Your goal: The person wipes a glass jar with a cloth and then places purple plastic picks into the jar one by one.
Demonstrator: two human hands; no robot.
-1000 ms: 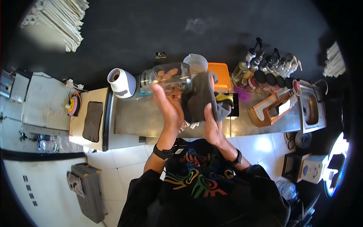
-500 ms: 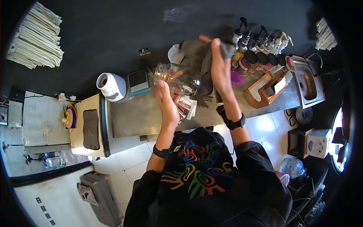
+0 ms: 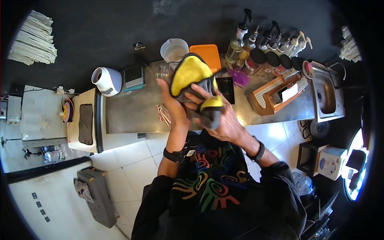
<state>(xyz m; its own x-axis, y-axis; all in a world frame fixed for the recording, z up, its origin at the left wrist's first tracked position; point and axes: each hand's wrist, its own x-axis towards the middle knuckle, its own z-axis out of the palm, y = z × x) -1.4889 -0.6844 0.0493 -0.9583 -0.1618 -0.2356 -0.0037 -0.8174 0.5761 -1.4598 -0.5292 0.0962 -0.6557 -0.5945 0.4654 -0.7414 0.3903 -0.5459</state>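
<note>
A clear glass jar (image 3: 161, 73) lies tilted on its side, its threaded mouth toward the left, held by my left hand (image 3: 173, 102). A yellow-and-grey cloth (image 3: 192, 76) covers most of the jar, so its body is hidden. Bunched folds of that cloth sit in my right hand (image 3: 229, 124), whose fingers press it near the jar's far end. Below my left wrist, several thin pinkish sticks (image 3: 163, 115) lie loose on the metal counter (image 3: 132, 120).
Behind the cloth are a white measuring jug (image 3: 174, 50) and an orange tray (image 3: 208, 55). Pump bottles (image 3: 236, 47) and lidded jars (image 3: 255, 62) line the back right, near a wooden organiser (image 3: 272, 96) and a sink (image 3: 326, 94). A white appliance (image 3: 107, 81) and a scale (image 3: 133, 76) stand left.
My right hand has brought the cloth leftward and down over the jar, showing its yellow side. The orange tray and purple strands have come into clearer view.
</note>
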